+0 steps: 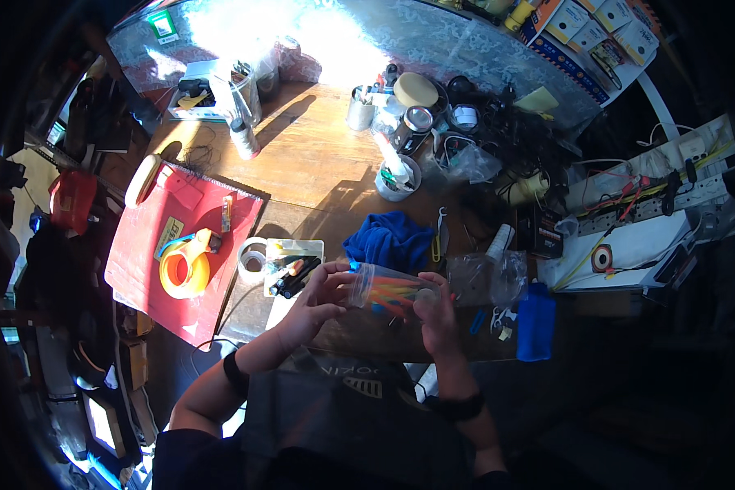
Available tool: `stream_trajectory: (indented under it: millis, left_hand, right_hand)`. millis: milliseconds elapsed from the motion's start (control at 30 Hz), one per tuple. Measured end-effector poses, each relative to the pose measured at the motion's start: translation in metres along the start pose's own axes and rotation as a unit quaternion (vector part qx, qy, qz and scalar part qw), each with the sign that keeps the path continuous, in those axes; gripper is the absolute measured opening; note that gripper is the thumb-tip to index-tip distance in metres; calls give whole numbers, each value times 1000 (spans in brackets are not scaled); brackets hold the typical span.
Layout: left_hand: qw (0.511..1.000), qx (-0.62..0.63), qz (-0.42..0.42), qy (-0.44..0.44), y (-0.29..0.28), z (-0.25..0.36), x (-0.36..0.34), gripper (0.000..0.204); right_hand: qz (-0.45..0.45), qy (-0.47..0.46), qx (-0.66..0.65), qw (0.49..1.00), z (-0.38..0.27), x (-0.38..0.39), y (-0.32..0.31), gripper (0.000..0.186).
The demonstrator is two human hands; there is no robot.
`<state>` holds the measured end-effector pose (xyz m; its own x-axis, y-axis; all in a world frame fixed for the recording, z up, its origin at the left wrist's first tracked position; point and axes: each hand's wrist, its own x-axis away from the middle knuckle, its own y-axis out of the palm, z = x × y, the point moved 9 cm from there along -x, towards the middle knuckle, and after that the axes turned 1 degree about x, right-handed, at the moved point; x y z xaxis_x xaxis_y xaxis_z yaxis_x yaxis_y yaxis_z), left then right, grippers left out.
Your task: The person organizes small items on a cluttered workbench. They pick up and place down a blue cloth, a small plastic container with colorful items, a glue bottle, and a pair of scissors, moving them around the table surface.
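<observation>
Both hands hold a clear plastic tube or pack (388, 287) of thin orange, yellow and other bright pieces, held sideways above the desk's front part. My left hand (322, 298) has its fingers curved round the left end; my right hand (435, 314) grips the right end. Behind it lies a crumpled blue cloth (388, 238). Left of my left hand is a clear tray (292, 269) of dark pens or markers, beside a white tape roll (252, 256). A clear plastic bag (498, 278) and a blue pouch (536, 322) lie to the right.
A red mat (135, 253) with an orange tape dispenser (184, 265) is at left. Cups of tools (398, 175) and clutter stand on the wooden desk (302, 155). A power strip with cables (690, 151) runs along the right, above a white board (596, 261).
</observation>
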<state>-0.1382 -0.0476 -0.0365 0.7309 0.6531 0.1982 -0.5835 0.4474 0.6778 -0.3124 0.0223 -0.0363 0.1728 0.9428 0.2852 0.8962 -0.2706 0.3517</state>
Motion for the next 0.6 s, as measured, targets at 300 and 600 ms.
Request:
stream_trajectory:
  millis: [300,600]
  left_hand:
    - [996,85,2,-22,8,10,-7,74]
    - [992,126,32,-9,6,7,-9,66]
  right_hand:
    - [-36,-108,56,992,-24,-3,18,68]
    - [-34,-110,35,993,-27,1,23,69]
